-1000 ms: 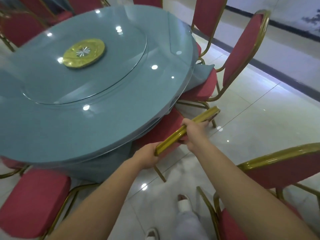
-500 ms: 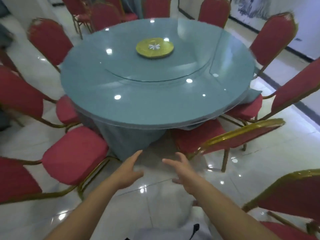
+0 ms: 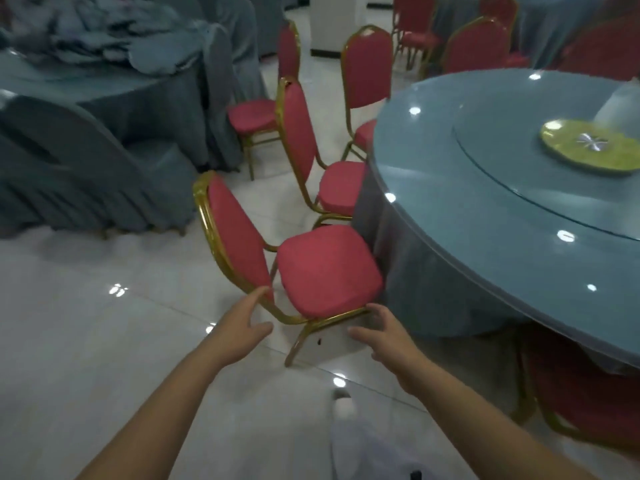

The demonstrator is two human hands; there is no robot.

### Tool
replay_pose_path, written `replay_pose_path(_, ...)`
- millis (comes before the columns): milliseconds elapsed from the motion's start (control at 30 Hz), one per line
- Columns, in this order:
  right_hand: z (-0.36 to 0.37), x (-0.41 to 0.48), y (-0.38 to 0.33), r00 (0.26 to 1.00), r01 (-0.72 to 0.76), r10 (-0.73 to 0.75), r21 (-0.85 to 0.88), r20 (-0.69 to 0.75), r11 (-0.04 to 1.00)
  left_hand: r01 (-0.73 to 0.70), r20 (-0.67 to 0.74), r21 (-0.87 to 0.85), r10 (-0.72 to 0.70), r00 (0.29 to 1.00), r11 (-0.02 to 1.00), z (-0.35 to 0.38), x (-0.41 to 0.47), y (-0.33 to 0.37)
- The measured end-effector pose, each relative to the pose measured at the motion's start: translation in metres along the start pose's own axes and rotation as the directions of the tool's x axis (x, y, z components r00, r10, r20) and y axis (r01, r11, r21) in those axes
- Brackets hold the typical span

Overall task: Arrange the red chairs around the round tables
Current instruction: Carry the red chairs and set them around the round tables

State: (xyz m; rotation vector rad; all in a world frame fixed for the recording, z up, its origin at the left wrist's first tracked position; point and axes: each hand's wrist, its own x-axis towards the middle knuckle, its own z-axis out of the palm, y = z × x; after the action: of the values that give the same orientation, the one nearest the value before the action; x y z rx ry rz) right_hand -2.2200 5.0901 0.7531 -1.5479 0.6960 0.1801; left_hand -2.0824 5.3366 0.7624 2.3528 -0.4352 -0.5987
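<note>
Now the left hand (image 3: 242,328) and right hand (image 3: 385,336) are both open, fingers spread, just beside the near red chair (image 3: 329,268) by the round surface (image 3: 485,202).

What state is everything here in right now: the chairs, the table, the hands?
nearest red chair: upright, seat facing the table, front edge by the tablecloth.
second red chair: upright, seat partly under the table's edge.
round table: cloth-covered, glossy top.
left hand: open, at the nearest chair's back frame, gripping nothing.
right hand: open, at its seat frame, gripping nothing.
cloth pile: crumpled on the far table.
</note>
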Motion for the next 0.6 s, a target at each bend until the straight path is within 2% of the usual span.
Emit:
replay_pose_path(100,0.042,0.047,-0.029,0.998,0.016,-0.014,-0.034,0.068,0.999,0.051,-0.041,0.008,-0.051,0.998,0.999,-0.043,0.028,-0.024)
replay_pose_path(200,0.083,0.101,-0.055,0.994,0.009,-0.005,-0.037,0.113,0.999,0.036,-0.059,0.033,-0.034,0.998,0.999,-0.087,0.07,-0.038)
replay_pose_path(400,0.172,0.191,-0.113,0.974,0.02,-0.022,0.014,0.225,1.0,0.042,-0.093,0.196,-0.024,0.995,0.98,-0.165,0.173,-0.057)
replay_pose_path(600,0.267,0.241,-0.162,0.963,0.079,-0.011,-0.245,0.269,0.966,0.045,-0.049,0.309,-0.032,0.998,0.95,-0.207,0.228,-0.094)
